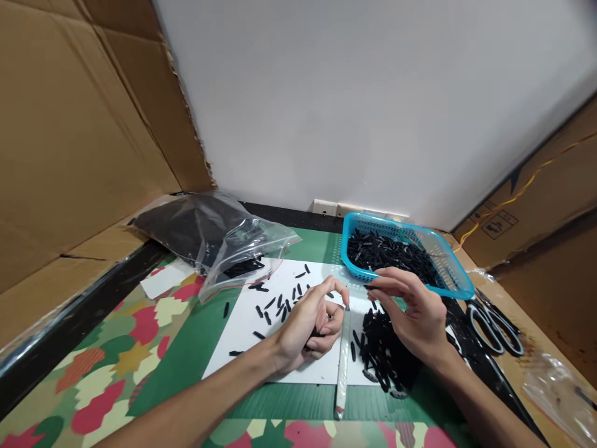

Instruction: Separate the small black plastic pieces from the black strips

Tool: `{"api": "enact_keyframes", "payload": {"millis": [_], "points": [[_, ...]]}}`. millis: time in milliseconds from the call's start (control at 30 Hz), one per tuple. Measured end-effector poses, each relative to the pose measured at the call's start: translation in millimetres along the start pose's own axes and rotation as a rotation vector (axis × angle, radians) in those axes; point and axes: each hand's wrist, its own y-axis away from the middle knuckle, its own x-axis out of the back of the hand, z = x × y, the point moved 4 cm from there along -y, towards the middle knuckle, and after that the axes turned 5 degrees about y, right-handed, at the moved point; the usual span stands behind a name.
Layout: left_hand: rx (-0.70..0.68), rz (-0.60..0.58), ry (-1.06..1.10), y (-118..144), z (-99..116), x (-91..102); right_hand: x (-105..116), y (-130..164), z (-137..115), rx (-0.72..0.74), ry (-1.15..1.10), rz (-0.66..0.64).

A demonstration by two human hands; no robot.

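Note:
My left hand [310, 323] is curled over the white sheet [242, 339], its fingertips pinching the top of a long narrow clear sleeve [342, 367] that hangs down toward the table's near edge. Small black pieces show inside its palm. My right hand [410, 311] hovers with fingers bent above a pile of small black pieces [380, 351], its fingertips close to the left hand; whether it pinches one piece is too small to tell. More black pieces [275, 305] lie scattered on the sheet.
A blue plastic basket [459, 280] full of black pieces stands at the back right. A clear zip bag [219, 239] of dark material lies at the back left. Scissors [494, 323] rest right of the basket. Cardboard walls stand on both sides.

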Motion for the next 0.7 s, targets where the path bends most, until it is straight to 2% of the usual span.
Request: {"api": "enact_keyframes", "payload": {"millis": [67, 200, 233, 267, 333, 400, 467, 567, 633, 700], "points": [[0.024, -0.014, 0.036, 1, 2, 0.3, -2, 1, -3, 0.029, 0.018, -0.012], [0.034, -0.019, 0.074, 2, 2, 0.8, 5, -3, -10, 0.316, 0.251, -0.089], [0.034, -0.019, 0.073, 3, 1, 0.7, 10, -6, -7, 0.346, 0.323, -0.076], [0.033, -0.016, 0.067, 3, 1, 0.7, 18, -11, -1, 0.330, 0.387, -0.037], [0.036, -0.002, 0.048, 3, 1, 0.6, 33, -21, 14, 0.203, 0.550, 0.069], [0.044, 0.022, 0.030, 2, -1, 0.1, 38, -27, 20, 0.148, 0.633, 0.069], [0.048, 0.065, -0.023, 1, -3, 0.1, 31, -27, 13, 0.156, 0.547, 0.000], [0.031, 0.118, -0.139, -2, -8, -0.2, 6, -14, -20, 0.221, 0.252, -0.188], [-0.016, 0.131, -0.145, -3, -11, -1.1, -13, -2, -41, 0.217, 0.083, -0.332], [-0.069, 0.138, -0.105, -3, -12, -2.5, -27, 8, -54, 0.181, 0.002, -0.422]]}}
